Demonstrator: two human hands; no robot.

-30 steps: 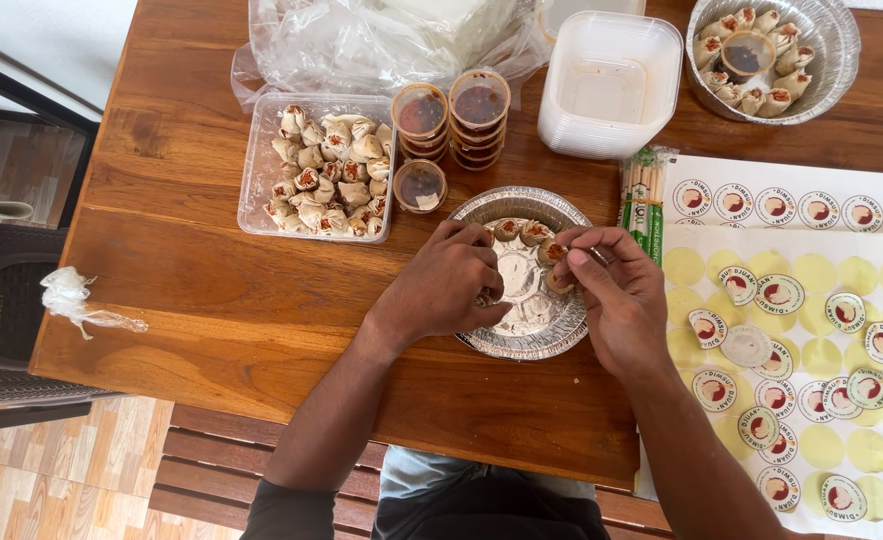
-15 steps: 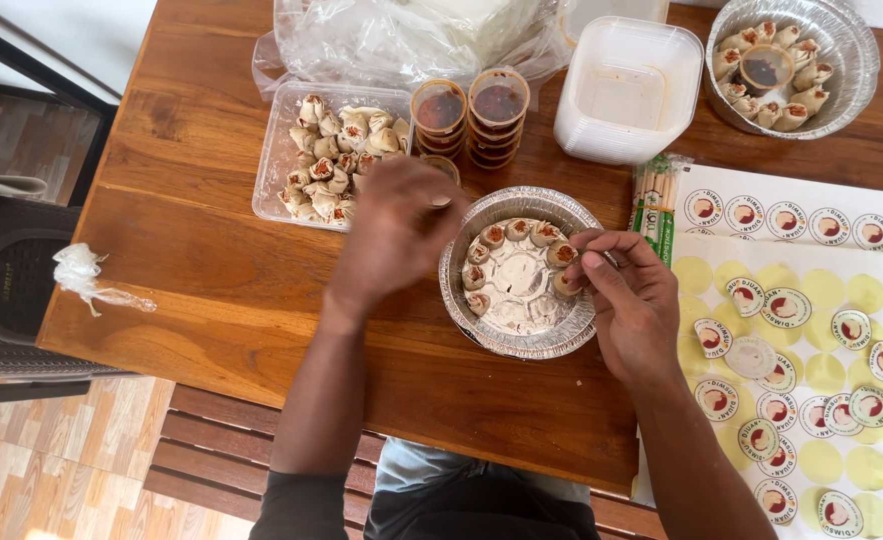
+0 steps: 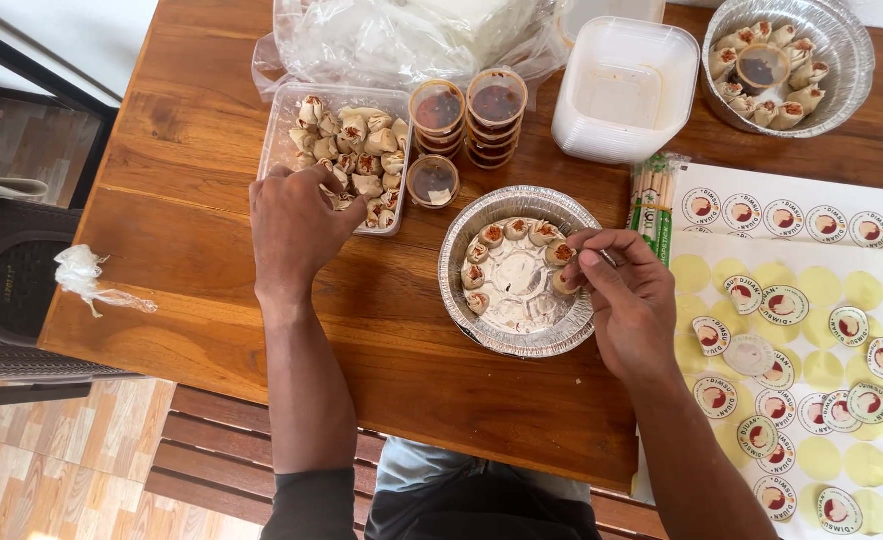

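Observation:
A round foil tray (image 3: 466, 300) sits mid-table with several dumplings (image 3: 513, 232) lined along its upper rim. My right hand (image 3: 626, 295) rests on the tray's right edge, fingers pinched on a dumpling (image 3: 564, 283) there. My left hand (image 3: 296, 225) reaches into the clear plastic box of dumplings (image 3: 361, 150) at the left, fingers curled over the pieces at its lower left corner; what the fingers hold is hidden.
Stacked small sauce cups (image 3: 466, 120) stand behind the tray. A white lidded container (image 3: 626, 90) and a filled foil tray (image 3: 791, 60) sit at the back right. Sheets of round stickers (image 3: 811, 300) and chopstick packs (image 3: 651, 205) lie right. A plastic bag (image 3: 391, 40) lies behind.
My left hand has left the foil tray and moved left into the plastic dumpling box. My right hand has stayed at the tray's right edge.

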